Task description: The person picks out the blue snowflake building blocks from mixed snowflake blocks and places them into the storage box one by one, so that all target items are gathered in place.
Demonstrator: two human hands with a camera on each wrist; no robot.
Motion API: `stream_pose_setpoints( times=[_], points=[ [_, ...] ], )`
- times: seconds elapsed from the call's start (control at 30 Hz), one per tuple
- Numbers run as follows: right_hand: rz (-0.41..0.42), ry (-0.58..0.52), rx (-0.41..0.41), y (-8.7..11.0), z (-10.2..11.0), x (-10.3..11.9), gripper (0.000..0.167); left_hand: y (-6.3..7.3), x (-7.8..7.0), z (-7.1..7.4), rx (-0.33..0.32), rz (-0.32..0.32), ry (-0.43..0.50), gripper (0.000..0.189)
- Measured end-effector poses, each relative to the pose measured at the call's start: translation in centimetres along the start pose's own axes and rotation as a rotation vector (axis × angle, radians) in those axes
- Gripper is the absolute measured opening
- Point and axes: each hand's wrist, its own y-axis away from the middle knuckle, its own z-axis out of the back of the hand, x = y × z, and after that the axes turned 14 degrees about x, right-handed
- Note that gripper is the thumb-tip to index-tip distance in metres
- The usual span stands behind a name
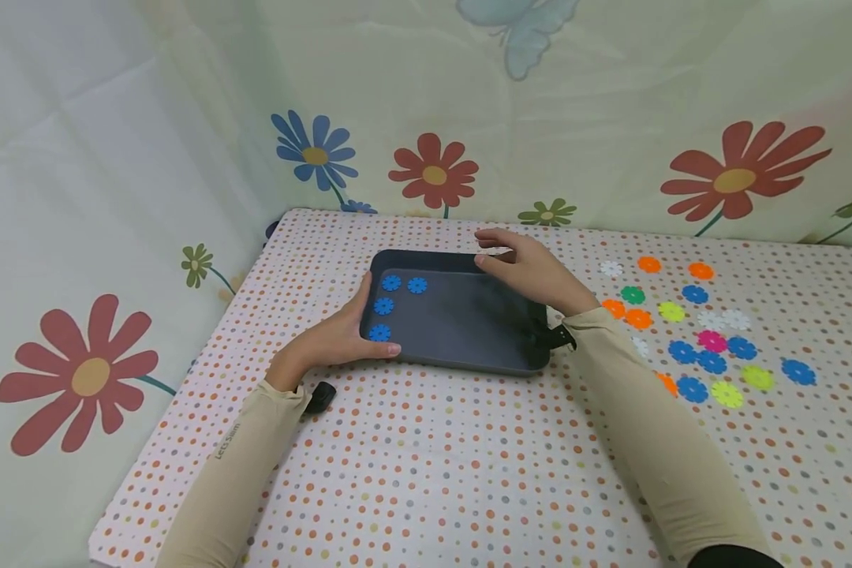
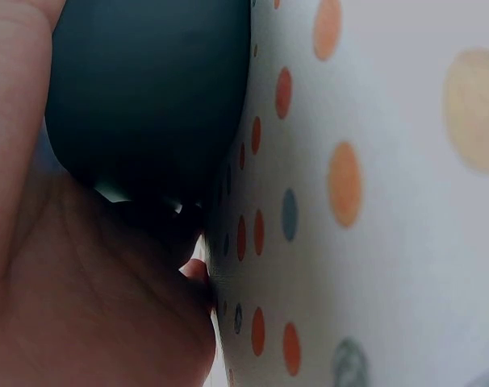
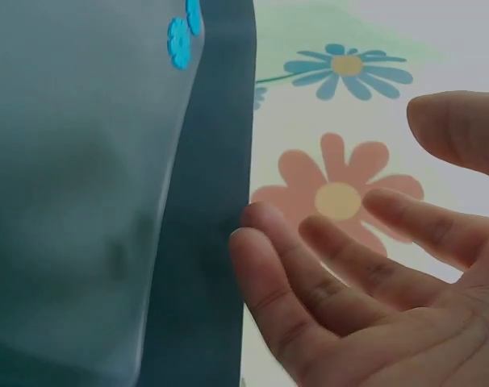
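Observation:
A dark grey rectangular tray (image 1: pixel 461 315) lies on the dotted table. Several blue flower-shaped discs (image 1: pixel 383 306) sit along its left end, one of them a little further in. My left hand (image 1: pixel 334 335) holds the tray's left end, thumb along the near side and fingers round the far part of that end. In the left wrist view the tray's dark corner (image 2: pixel 148 105) fits between thumb and fingers. Over the tray's far right side is my right hand (image 1: pixel 528 264), its fingers loosely bent and apart. The right wrist view shows nothing between those fingers (image 3: pixel 265 258).
To the right of the tray, loose flower-shaped discs lie scattered: orange (image 1: pixel 639 319), green (image 1: pixel 633 295), yellow (image 1: pixel 727 394), pink (image 1: pixel 712 341), white (image 1: pixel 611 269) and blue (image 1: pixel 798 372). A flower-printed curtain (image 1: pixel 596 102) hangs behind the table (image 1: pixel 426 473).

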Motion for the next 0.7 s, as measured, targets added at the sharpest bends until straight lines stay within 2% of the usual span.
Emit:
stream_pose_setpoints(
  times=[0.27, 0.47, 0.7],
  points=[
    [0.024, -0.046, -0.04, 2.3, 0.6, -0.5, 0.058, 0.0, 0.0, -0.1, 0.013, -0.016, 0.009, 0.143],
    [-0.007, -0.023, -0.077, 3.7, 1.0, -1.0, 0.057, -0.1, 0.2, -0.1, 0.014, -0.022, 0.017, 0.143],
    [-0.051, 0.0, -0.081, 5.1, 1.7, -1.6, 0.061, -0.1, 0.4, 0.1, 0.002, -0.017, 0.004, 0.144]
  ],
)
